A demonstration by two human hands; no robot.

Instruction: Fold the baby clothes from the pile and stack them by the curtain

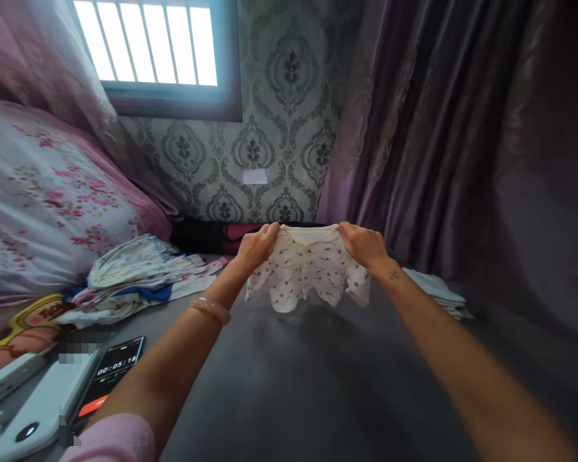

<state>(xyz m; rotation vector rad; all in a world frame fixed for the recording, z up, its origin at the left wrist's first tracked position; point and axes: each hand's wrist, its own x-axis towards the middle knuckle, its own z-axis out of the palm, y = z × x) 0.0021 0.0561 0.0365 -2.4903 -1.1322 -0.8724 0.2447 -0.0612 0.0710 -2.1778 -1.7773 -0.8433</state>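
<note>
A small white garment (306,266) with a scattered fine print hangs in the air above the grey surface, stretched between my hands. My left hand (260,247) is closed on its left shoulder, beside the neckline. The right shoulder is gripped in the closed fingers of my right hand (363,244). The neckline runs nearly straight between the two fists, and the sleeves and lower edge dangle loosely. A pale bangle (210,310) circles my left wrist.
Crumpled clothes (144,276) lie at the left, below a floral cover (67,192). A phone (110,378) showing a timer and a white device (43,404) rest at the lower left. Folded cloths (433,290) sit right, near the curtain (414,128).
</note>
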